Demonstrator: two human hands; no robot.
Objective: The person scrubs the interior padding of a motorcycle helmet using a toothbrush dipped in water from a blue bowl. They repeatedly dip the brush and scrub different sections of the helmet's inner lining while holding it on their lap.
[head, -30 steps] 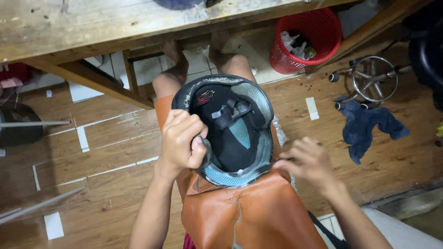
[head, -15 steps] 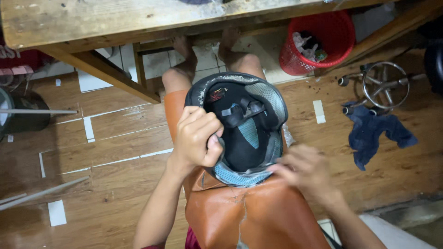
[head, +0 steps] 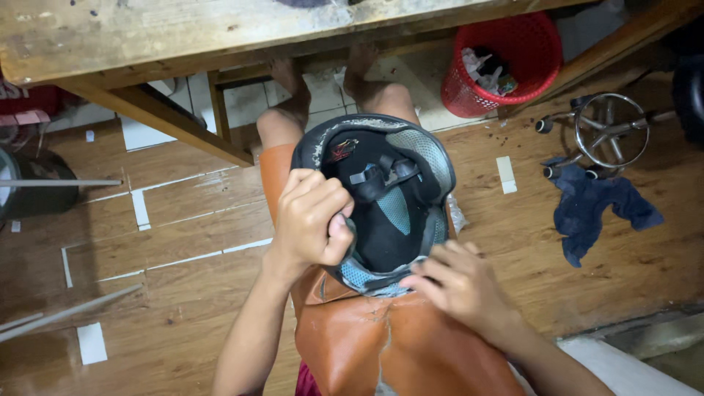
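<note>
Head view: the left hand (head: 312, 220) is curled tight over the left rim of the upturned helmet (head: 381, 202) on the person's lap, over the brown apron (head: 381, 345); the right hand (head: 458, 282), fingers bent, pinches its frayed near edge, where lining work looks unfinished.

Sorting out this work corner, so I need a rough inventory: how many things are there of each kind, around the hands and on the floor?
Helmet, held by left hand and right hand: 1
Red basket: 1
Blue cloth: 1
Metal stool frame: 1
Wooden table: 1
Total: 5
</note>
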